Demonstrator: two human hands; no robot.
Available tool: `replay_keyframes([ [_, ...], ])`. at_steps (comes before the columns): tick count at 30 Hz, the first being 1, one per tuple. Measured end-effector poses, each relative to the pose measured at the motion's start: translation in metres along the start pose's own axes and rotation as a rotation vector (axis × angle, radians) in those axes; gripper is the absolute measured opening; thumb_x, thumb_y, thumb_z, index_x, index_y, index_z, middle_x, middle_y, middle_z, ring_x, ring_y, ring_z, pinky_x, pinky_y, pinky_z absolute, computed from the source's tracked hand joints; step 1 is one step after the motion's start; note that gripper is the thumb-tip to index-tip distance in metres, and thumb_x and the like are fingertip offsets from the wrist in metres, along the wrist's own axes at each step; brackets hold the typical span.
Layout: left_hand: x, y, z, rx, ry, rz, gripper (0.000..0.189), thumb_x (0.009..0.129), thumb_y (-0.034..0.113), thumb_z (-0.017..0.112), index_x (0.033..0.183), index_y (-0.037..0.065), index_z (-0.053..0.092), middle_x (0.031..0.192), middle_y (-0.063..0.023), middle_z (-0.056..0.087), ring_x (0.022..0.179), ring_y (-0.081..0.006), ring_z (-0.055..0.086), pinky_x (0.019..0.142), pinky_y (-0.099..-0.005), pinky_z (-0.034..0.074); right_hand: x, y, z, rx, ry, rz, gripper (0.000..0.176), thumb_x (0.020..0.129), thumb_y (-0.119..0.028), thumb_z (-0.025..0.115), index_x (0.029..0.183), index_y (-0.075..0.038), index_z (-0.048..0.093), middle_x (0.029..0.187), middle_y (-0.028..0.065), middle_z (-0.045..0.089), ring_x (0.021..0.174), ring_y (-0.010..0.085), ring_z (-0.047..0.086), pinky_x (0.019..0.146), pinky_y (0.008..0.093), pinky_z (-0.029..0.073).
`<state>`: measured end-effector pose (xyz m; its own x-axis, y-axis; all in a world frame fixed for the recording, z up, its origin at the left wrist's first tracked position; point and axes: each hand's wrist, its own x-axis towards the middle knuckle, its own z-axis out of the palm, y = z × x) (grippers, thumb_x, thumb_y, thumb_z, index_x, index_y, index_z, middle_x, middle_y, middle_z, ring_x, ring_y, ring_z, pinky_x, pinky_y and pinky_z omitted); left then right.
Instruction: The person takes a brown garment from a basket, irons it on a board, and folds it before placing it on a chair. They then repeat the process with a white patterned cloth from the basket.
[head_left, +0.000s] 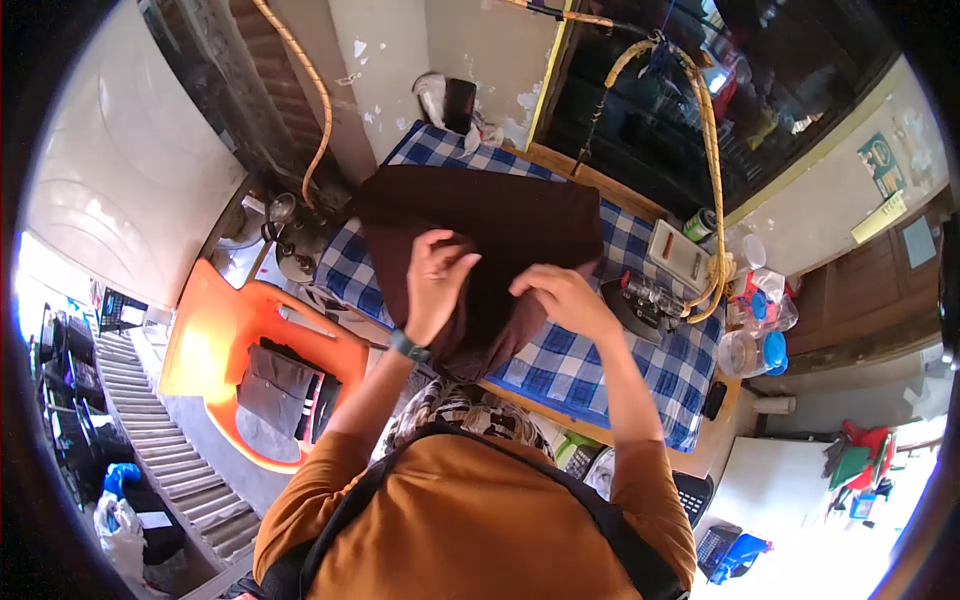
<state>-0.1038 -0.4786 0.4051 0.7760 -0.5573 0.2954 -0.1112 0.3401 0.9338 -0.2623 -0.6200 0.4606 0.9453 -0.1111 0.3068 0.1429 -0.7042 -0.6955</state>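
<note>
A dark brown cloth garment (500, 205) lies spread over a blue-and-white checked cloth (560, 370) on the table, its near edge hanging toward my lap. My left hand (437, 282) is raised over the garment's middle, fingers loosely bent and thumb apart, with nothing seen in it. Over the garment's right part is my right hand (565, 298), its fingers curved downward and holding nothing visible. To the right of that hand, an iron (640, 305) rests on the checked cloth.
Beyond the iron are a pale tray (680, 255), a green can (700, 225) and plastic containers (745, 353). A wrapped cord (718, 190) loops down from above. An orange chair (335, 345) with folded dark clothes (275, 385) stands at the left.
</note>
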Motion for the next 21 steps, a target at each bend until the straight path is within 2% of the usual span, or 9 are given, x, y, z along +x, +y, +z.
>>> replay_keyframes([
  [2, -0.004, -0.002, 0.011, 0.017, -0.075, -0.046, 0.044, 0.084, -0.006, 0.063, 0.120, 0.006, 0.040, 0.087, -0.0060, 0.063, 0.079, -0.0073, 0.060, 0.066, -0.0186, 0.047, 0.023, 0.002, 0.019, -0.015, 0.080, -0.076, 0.022, 0.081, 0.003, 0.054, 0.101, -0.004, 0.059, 0.089, 0.0136, 0.064, 0.087, 0.0340, 0.061, 0.075, 0.0403, 0.049],
  [5, -0.004, -0.009, 0.013, 0.027, -0.058, -0.044, 0.042, 0.085, -0.006, 0.060, 0.121, 0.005, 0.039, 0.089, -0.0066, 0.066, 0.073, -0.0055, 0.060, 0.063, -0.0184, 0.046, 0.043, 0.000, 0.028, 0.054, 0.194, 0.058, 0.047, 0.084, 0.003, 0.056, 0.128, -0.008, 0.042, 0.087, 0.0200, 0.065, 0.083, 0.0382, 0.063, 0.070, 0.0432, 0.049],
  [7, -0.004, -0.012, 0.006, 0.081, -0.043, -0.023, 0.042, 0.086, -0.004, 0.060, 0.121, 0.005, 0.038, 0.088, -0.0062, 0.066, 0.072, -0.0052, 0.060, 0.062, -0.0187, 0.047, 0.048, 0.000, 0.030, 0.065, 0.185, 0.050, 0.045, 0.084, 0.002, 0.057, 0.127, -0.007, 0.045, 0.087, 0.0201, 0.065, 0.082, 0.0380, 0.063, 0.070, 0.0424, 0.050],
  [9, -0.005, 0.002, 0.005, 0.310, -0.051, 0.080, 0.022, 0.085, -0.002, 0.059, 0.106, 0.001, 0.057, 0.114, -0.0068, 0.053, 0.075, -0.0107, 0.062, 0.067, -0.0227, 0.049, 0.054, 0.001, 0.029, 0.076, 0.177, 0.045, 0.043, 0.084, 0.000, 0.058, 0.125, -0.007, 0.047, 0.088, 0.0201, 0.066, 0.082, 0.0377, 0.064, 0.070, 0.0417, 0.050],
  [13, -0.005, 0.003, -0.001, 0.385, -0.094, 0.069, 0.015, 0.084, 0.000, 0.060, 0.098, 0.000, 0.064, 0.124, -0.0067, 0.044, 0.079, -0.0142, 0.064, 0.068, -0.0249, 0.051, 0.061, 0.002, 0.028, 0.041, 0.122, 0.038, 0.026, 0.083, -0.002, 0.060, 0.109, -0.004, 0.058, 0.090, 0.0192, 0.066, 0.083, 0.0351, 0.065, 0.070, 0.0382, 0.051],
  [16, -0.006, 0.000, -0.001, 0.351, -0.028, 0.131, 0.016, 0.080, -0.002, 0.062, 0.095, 0.001, 0.061, 0.109, -0.0077, 0.050, 0.073, -0.0134, 0.060, 0.061, -0.0249, 0.048, 0.063, -0.005, 0.027, 0.021, 0.091, 0.050, 0.018, 0.083, -0.002, 0.060, 0.101, -0.002, 0.060, 0.091, 0.0182, 0.066, 0.083, 0.0332, 0.066, 0.070, 0.0366, 0.051],
  [18, -0.006, -0.006, -0.006, 0.534, 0.039, 0.236, 0.015, 0.075, -0.004, 0.064, 0.087, 0.000, 0.056, 0.090, -0.0069, 0.051, 0.062, -0.0129, 0.051, 0.054, -0.0255, 0.043, 0.060, -0.007, 0.030, 0.020, 0.073, 0.045, 0.016, 0.083, -0.002, 0.060, 0.098, -0.001, 0.061, 0.091, 0.0176, 0.066, 0.083, 0.0324, 0.066, 0.070, 0.0361, 0.051],
  [19, -0.009, -0.009, -0.005, 0.435, 0.149, 0.200, 0.020, 0.070, -0.006, 0.064, 0.081, 0.002, 0.050, 0.072, -0.0034, 0.043, 0.057, -0.0105, 0.041, 0.050, -0.0243, 0.036, 0.058, -0.008, 0.033, 0.041, 0.099, 0.032, 0.016, 0.082, -0.001, 0.060, 0.099, -0.001, 0.060, 0.091, 0.0171, 0.066, 0.083, 0.0315, 0.066, 0.070, 0.0358, 0.051],
  [21, -0.022, -0.030, -0.014, 0.465, 0.243, 0.157, 0.021, 0.070, -0.007, 0.064, 0.081, 0.003, 0.050, 0.070, -0.0020, 0.041, 0.058, -0.0087, 0.040, 0.050, -0.0231, 0.035, 0.056, -0.012, 0.033, 0.059, 0.129, 0.020, 0.017, 0.082, 0.000, 0.060, 0.099, -0.002, 0.060, 0.091, 0.0165, 0.066, 0.083, 0.0307, 0.067, 0.070, 0.0354, 0.051],
])
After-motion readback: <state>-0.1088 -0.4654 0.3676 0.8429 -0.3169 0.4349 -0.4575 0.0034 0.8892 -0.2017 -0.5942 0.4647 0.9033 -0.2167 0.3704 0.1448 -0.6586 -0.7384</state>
